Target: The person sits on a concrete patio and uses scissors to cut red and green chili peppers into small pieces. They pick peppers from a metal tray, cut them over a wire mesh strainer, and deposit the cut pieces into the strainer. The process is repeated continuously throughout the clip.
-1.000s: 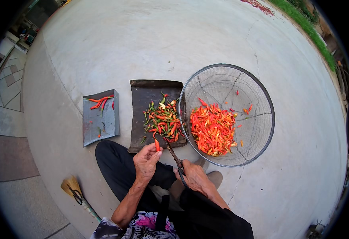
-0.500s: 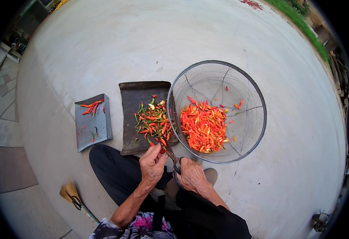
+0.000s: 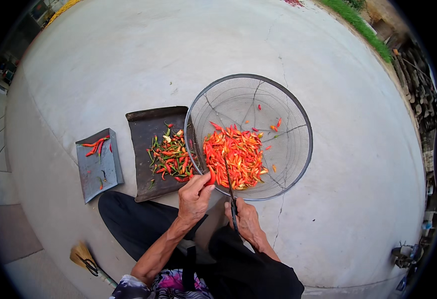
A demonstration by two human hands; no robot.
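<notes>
Pinched in the fingertips of my left hand [image 3: 193, 200] is a red chili pepper [image 3: 211, 176], over the near rim of a round wire-mesh basket [image 3: 310, 134]. My right hand [image 3: 246, 219] grips dark scissors [image 3: 230, 180], whose blades point away from me beside the chili. They look nearly closed, seen edge-on. Inside the basket lies a heap of red and orange chili pieces [image 3: 234, 155], with a few scattered farther right. Left of it, whole chilies with green stems [image 3: 171, 162] rest on a dark, curved-edged tray [image 3: 143, 149], partly beneath the basket's rim.
A shallow grey metal pan [image 3: 90, 174] at the far left holds several red chilies [image 3: 99, 143]. My bent leg [image 3: 129, 219] sits just in front of the trays. A straw broom [image 3: 81, 255] lies at lower left. Stacked wood [image 3: 418, 84] lines the right edge.
Both hands have shifted from the dark tray's near corner to the basket's near rim. The scissors have swung to point over the heap. The view has turned slightly.
</notes>
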